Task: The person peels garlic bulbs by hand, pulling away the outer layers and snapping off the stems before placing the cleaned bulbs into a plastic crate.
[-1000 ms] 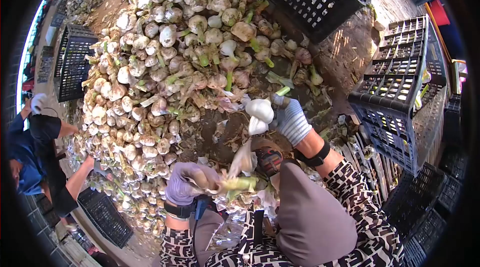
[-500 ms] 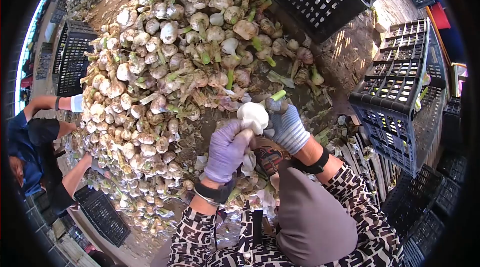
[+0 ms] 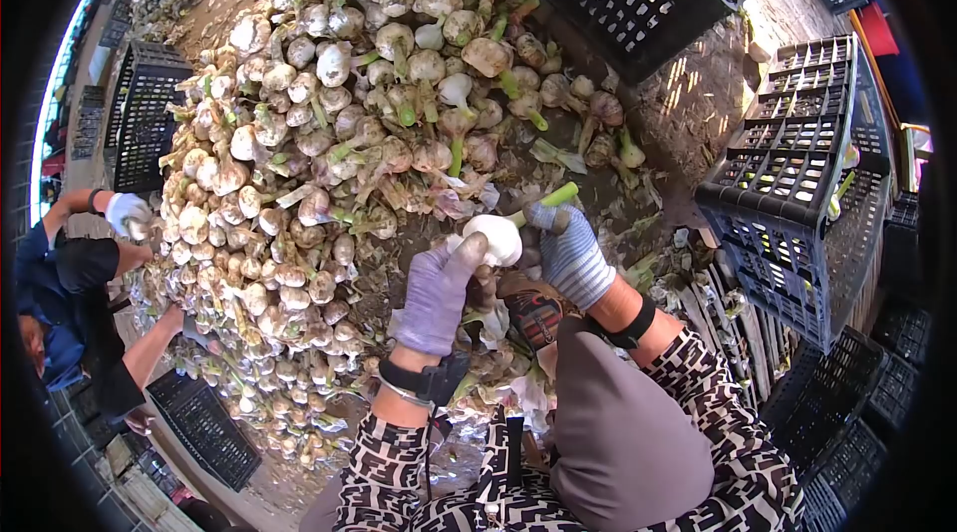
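Observation:
A peeled white garlic bulb (image 3: 501,239) with a short green stem is held between my hands, over the near edge of the garlic pile (image 3: 329,133). My left hand (image 3: 439,288), in a pale purple glove, grips the bulb from the left, its thumb across the top. On the right, my right hand (image 3: 570,251), in a blue-and-white striped glove with grey fingertips, has its fingers closed around the stem side. Whether it also holds a tool is hidden. Just below the bulb a brown shoe (image 3: 535,313) shows between my wrists.
Black crates stand at the top (image 3: 618,3) and at the right (image 3: 797,143). Another crate (image 3: 204,427) lies at the lower left. A co-worker (image 3: 75,283) sits at the left, one white-gloved hand at the pile. Loose skins litter the ground near my feet.
The bulb has shifted slightly left and turned, and my left thumb has moved up over it. At the left, the co-worker's white-gloved hand has drawn back from the pile.

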The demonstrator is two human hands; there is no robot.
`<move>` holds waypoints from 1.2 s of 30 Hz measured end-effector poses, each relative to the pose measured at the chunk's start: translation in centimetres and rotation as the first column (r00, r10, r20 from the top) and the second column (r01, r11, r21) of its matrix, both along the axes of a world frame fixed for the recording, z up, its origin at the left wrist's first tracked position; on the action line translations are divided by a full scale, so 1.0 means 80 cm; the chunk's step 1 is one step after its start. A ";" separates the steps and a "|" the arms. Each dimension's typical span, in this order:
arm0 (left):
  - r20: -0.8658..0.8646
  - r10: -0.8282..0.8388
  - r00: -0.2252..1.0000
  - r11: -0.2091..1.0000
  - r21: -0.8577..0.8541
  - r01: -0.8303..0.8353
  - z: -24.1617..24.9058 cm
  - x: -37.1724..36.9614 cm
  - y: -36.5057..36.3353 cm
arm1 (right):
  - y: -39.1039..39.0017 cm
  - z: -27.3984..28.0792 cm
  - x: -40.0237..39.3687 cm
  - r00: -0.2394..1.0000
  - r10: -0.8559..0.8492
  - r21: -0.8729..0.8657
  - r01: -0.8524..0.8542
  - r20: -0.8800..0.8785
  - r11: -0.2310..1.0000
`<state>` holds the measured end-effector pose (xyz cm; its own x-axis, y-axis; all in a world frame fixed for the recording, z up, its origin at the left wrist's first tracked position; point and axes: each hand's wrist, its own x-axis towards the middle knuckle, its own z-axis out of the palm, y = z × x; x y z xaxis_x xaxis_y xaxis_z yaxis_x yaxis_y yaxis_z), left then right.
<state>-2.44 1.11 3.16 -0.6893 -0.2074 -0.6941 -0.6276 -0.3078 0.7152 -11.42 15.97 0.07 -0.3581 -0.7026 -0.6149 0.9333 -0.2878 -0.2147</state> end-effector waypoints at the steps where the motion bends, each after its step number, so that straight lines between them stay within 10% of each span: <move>1: 0.000 0.000 1.000 1.000 0.000 0.000 0.002 -0.001 -0.001 | 0.001 -0.009 0.003 1.000 0.000 0.000 0.000 0.000 1.000; 4: -0.307 -0.091 0.947 0.996 -0.034 0.084 0.026 -0.008 -0.008 | 0.003 -0.032 0.007 0.844 0.177 0.050 -0.175 -0.506 0.983; 5: -0.389 0.157 0.908 0.910 0.413 0.020 0.024 0.006 -0.003 | 0.002 -0.029 0.001 0.943 0.095 -0.052 -0.117 -0.319 0.992; 7: -0.477 0.151 0.866 0.831 0.535 0.150 0.041 0.021 0.002 | 0.007 -0.017 -0.016 0.994 -0.051 -0.204 0.069 0.094 0.977; 10: -0.143 -0.436 0.888 0.897 -0.140 0.418 0.006 0.035 -0.002 | 0.045 0.020 -0.067 0.918 -0.395 0.064 0.397 -0.037 0.916; 11: -0.050 -0.524 0.850 0.800 -0.370 0.472 -0.020 0.045 0.005 | 0.065 0.037 -0.091 0.891 -0.428 -0.321 0.364 -0.154 0.874; 13: 0.489 -0.795 0.358 0.180 -0.373 0.910 -0.087 0.079 0.005 | 0.096 0.059 -0.125 0.761 -0.579 -0.878 0.026 -0.293 0.479; 15: 0.423 -0.906 0.000 -0.135 -0.290 0.947 -0.112 0.115 0.026 | 0.105 0.056 -0.132 0.663 -0.553 -0.697 0.065 -0.504 0.714; 16: 0.328 -0.943 -0.062 -0.162 -0.284 0.945 -0.124 0.145 0.036 | 0.091 0.063 -0.125 0.621 -0.409 -0.339 0.235 -0.668 0.911; 17: 0.231 -0.965 -0.126 -0.189 -0.279 0.941 -0.139 0.177 0.045 | 0.079 0.062 -0.139 0.510 0.160 0.277 0.162 -0.845 0.947; 18: 0.192 -0.971 -0.141 -0.187 -0.246 0.951 -0.164 0.210 0.056 | 0.055 0.020 -0.144 0.084 0.529 0.530 0.278 -0.844 0.801; 19: 0.152 -0.976 -0.158 -0.188 -0.210 0.959 -0.180 0.229 0.063 | 0.036 -0.016 -0.157 -0.264 0.920 0.838 0.394 -0.291 0.378; 21: 0.137 -0.976 -0.170 -0.190 -0.150 0.970 -0.161 0.219 0.065 | 0.018 -0.071 -0.153 -0.414 0.898 0.874 0.479 0.150 0.075; 26: 0.282 -0.957 -0.070 -0.116 -0.150 0.982 -0.102 0.164 0.039 | 0.012 -0.099 -0.160 -0.569 0.676 0.805 0.589 0.469 -0.064; 30: 0.416 -0.881 0.226 0.141 -0.226 0.964 -0.033 0.074 0.011 | -0.001 -0.047 -0.150 -0.534 0.714 0.863 0.463 0.453 -0.201; 31: 0.474 -0.802 0.363 0.248 -0.288 0.925 -0.012 0.054 0.008 | 0.008 -0.034 -0.144 -0.454 0.857 0.898 0.439 0.243 -0.022; 33: -0.016 -0.623 0.782 0.589 -0.668 0.455 -0.045 0.058 -0.002 | 0.022 -0.030 -0.130 -0.370 0.929 0.889 0.426 0.005 0.165; 35: -0.225 -0.340 0.913 0.876 -0.428 0.220 -0.050 0.036 -0.002 | 0.023 -0.029 -0.110 0.442 0.635 0.688 -0.051 -0.634 0.723; 36: -0.212 -0.329 0.920 0.876 -0.433 0.214 -0.049 0.021 0.001 | 0.019 -0.022 -0.093 0.575 0.519 0.594 -0.071 -0.632 0.802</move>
